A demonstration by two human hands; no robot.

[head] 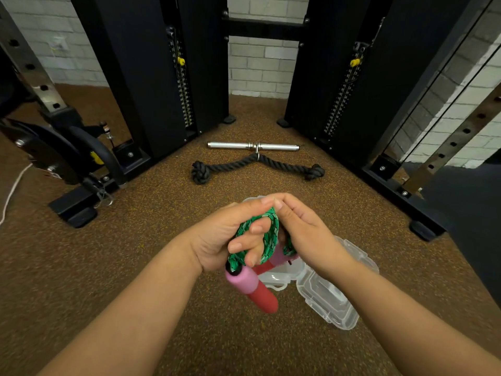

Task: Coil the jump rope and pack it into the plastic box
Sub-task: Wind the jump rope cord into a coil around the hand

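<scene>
My left hand [230,234] grips the coiled green braided jump rope [271,234], fingers wrapped through its loops. My right hand [301,226] pinches the coil from the right side and covers part of it. One pink and red handle [254,289] hangs down below my left hand; the second handle [273,263] shows partly between my hands. The clear plastic box [325,297] lies open on the floor right under my hands, mostly hidden by my right wrist.
A black knotted triceps rope [254,165] and a chrome bar handle [253,146] lie on the brown speckled floor ahead. Black cable machine columns [168,77] rise left and right, with frame feet [81,213] on the floor.
</scene>
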